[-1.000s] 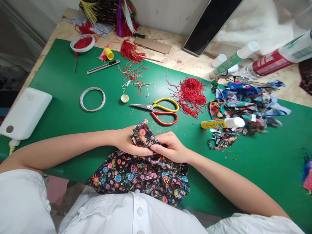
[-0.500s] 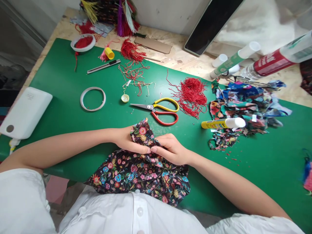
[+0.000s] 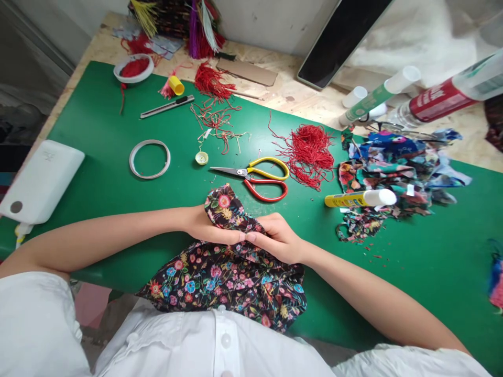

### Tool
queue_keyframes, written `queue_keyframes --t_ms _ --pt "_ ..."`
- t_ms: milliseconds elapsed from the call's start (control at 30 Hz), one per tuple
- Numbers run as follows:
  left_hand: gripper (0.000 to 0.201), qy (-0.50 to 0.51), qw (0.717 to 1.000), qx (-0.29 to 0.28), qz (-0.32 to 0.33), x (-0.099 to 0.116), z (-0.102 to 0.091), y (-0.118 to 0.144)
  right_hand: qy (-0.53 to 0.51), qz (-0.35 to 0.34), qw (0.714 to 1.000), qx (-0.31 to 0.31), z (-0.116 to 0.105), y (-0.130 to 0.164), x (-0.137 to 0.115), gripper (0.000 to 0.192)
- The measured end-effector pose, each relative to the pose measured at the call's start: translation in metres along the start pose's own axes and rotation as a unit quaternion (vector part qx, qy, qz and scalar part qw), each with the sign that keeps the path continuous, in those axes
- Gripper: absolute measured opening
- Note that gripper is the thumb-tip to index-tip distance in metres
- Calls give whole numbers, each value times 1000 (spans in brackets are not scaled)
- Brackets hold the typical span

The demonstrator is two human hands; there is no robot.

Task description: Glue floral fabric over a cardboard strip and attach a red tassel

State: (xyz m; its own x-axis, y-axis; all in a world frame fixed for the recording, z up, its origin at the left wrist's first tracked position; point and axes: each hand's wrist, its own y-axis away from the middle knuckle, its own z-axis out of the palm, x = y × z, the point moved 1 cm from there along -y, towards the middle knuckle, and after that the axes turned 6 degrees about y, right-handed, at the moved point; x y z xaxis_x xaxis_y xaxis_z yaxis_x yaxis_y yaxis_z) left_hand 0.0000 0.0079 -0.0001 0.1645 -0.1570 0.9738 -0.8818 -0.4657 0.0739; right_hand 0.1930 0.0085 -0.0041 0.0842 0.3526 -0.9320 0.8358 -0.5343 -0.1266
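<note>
A black floral fabric [image 3: 231, 277] spreads over the near edge of the green mat, its lower part reaching my shirt. My left hand [image 3: 214, 230] is closed on its upper part, thumb pressed on top. From the right, my right hand [image 3: 281, 238] grips the same cloth, and the two thumb tips meet. A folded flap of the fabric rises above my left hand and hides most of its fingers. Just beyond the hands lie scissors [image 3: 251, 175] with one yellow and one red handle, points to the left.
On the green mat [image 3: 98, 193] are a tape ring [image 3: 150, 159], a utility knife [image 3: 167, 107], red threads [image 3: 308, 152] and a yellow glue stick [image 3: 359, 198] by a heap of fabric scraps [image 3: 401, 167]. A white power bank [image 3: 43, 180] lies left. A phone [image 3: 338, 42] leans behind.
The folded flap of fabric above my left hand has shifted slightly up and left. Both hands keep their hold, with thumbs still together.
</note>
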Motion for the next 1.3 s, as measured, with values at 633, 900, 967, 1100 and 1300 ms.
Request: queue_keyframes --t_ms 633,900,967,1100,1300 --pt "26 79 995 53 -39 -1 -6 5 -34 11 999 18 0 0 1 45" --pt "27 -44 999 -10 3 5 1 -2 3 -10 1000 -9 0 0 0 46" --pt "27 -56 998 -10 2 4 1 -2 6 -10 1000 -16 0 0 0 45" --pt "31 -75 996 -33 31 1 0 -1 -5 -26 999 -35 0 0 1 45" --pt "24 -44 998 -24 24 2 0 -2 -42 1 999 -26 -1 1 2 48"
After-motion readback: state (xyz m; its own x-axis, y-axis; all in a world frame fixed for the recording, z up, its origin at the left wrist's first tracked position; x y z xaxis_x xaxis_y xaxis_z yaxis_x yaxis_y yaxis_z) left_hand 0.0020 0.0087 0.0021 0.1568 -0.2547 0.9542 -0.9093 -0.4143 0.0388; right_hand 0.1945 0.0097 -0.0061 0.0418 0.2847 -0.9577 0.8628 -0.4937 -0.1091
